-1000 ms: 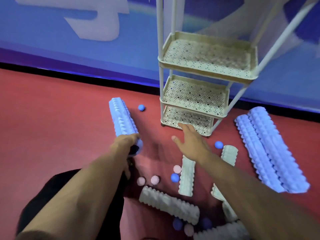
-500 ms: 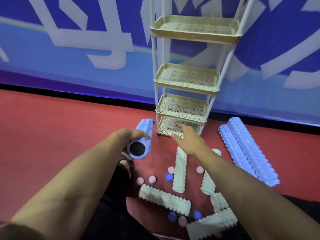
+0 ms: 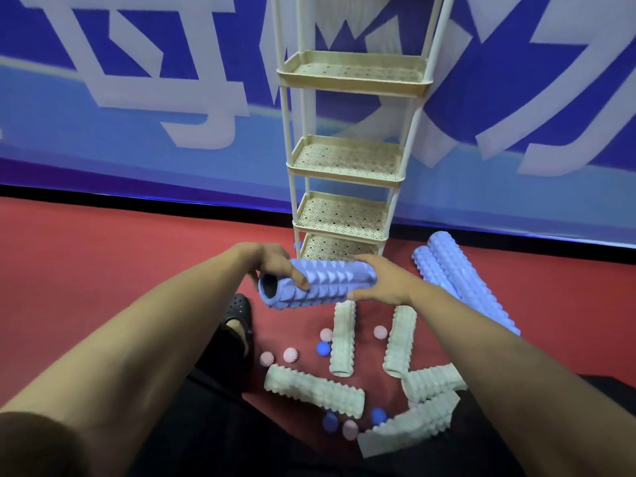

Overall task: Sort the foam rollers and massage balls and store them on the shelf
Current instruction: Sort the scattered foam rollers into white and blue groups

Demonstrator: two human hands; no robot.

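Before the cream four-tier perforated shelf, a ridged blue foam roller lay crosswise in the air, the left hand curled round its open end and the right hand clasping the other. Every visible tier stood bare. Pale green ridged rollers, two long blue rollers and small pink and blue balls lay on the red floor, so nearly all the sorting seemed left.

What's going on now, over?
Both hands, left and right, grip blue roller. Held level before shelf. Shelf trays bare, nothing blocking.
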